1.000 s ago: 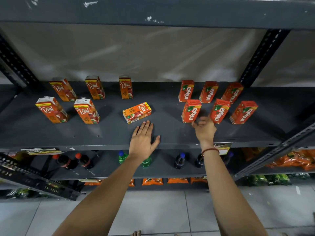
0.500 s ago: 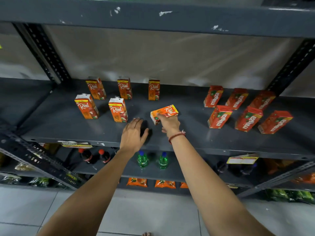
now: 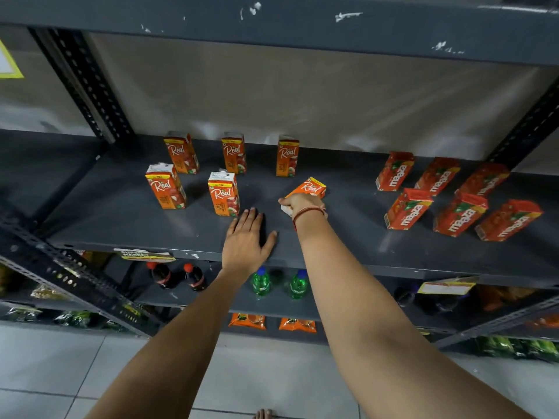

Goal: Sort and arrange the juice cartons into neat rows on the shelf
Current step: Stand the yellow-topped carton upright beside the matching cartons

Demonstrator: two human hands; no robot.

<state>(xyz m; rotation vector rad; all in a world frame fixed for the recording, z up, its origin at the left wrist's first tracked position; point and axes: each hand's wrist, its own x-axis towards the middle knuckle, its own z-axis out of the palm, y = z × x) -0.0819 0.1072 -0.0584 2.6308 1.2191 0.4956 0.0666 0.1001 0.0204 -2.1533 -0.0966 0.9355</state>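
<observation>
Fingers of right hand (image 3: 299,204) grip tilted rectangular cardboard carton (image 3: 310,189).

1. Dim, flat light falls from above and behind me; the shelf (image 3: 121,213) ahead of my fingers gleams dully.
2. A soft shadow pools just beyond my left hand (image 3: 246,241).
3. The cartons right of my fingers smear with blur.
4. Uprights bow at both edges.
</observation>
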